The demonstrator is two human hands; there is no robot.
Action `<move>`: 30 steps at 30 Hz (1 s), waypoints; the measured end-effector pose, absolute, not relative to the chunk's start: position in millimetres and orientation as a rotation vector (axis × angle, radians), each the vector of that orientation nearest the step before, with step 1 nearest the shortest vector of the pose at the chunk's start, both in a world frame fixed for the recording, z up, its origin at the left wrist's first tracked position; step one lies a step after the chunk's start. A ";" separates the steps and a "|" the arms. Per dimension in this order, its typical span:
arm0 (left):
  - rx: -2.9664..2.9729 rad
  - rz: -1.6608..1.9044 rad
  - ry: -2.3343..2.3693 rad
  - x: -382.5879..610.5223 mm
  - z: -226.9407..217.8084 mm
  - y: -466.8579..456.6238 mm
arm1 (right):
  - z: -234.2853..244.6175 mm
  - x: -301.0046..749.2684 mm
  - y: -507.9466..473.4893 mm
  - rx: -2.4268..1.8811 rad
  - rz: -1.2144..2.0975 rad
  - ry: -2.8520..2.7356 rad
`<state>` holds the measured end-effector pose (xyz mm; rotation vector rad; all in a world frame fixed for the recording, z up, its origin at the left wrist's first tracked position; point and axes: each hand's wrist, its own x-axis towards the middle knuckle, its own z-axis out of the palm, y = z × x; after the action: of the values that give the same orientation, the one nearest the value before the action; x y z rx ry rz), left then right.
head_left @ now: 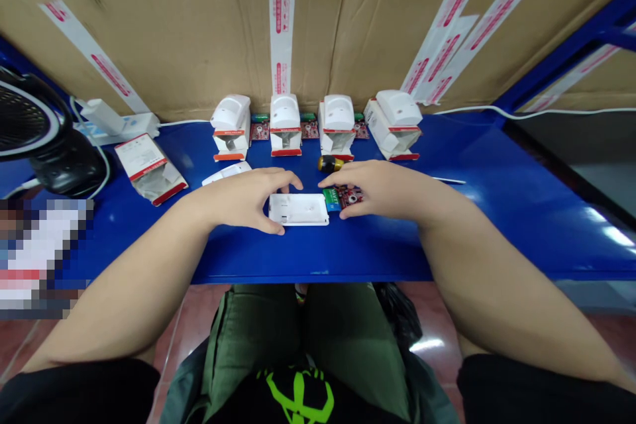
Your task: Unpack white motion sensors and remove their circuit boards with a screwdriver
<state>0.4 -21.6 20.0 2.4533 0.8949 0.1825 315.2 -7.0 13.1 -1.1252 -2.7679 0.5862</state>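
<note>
A shallow white plastic housing lies hollow side up on the blue table in front of me. My left hand is at its left end, thumb on the near side and fingers curved apart on the far side; whether it touches the housing I cannot tell. Just right of the housing lies a red circuit board with a green battery at its left end. Over that board my right hand arches with thumb and fingers apart, hiding part of it. Behind my left hand rests a white cover, partly hidden.
Several white sensors sit on small boxes along the back, with circuit boards between them. A screwdriver lies behind my right hand. An open box, a power strip and a fan stand left.
</note>
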 end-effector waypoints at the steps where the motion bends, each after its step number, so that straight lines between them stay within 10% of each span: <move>1: 2.456 0.188 0.890 0.4 20.0 -21.3 | 12.8 315.0 -6.3 -1.093 0.596 -2.776; 30: 2.348 0.464 0.810 2.8 -1.7 -15.8 | -9.3 265.6 -20.4 -0.409 0.563 -2.300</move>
<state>2.8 -15.8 -1.7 2.3480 0.8098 0.4643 265.6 -20.4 -9.3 -0.4087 -2.2997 0.5628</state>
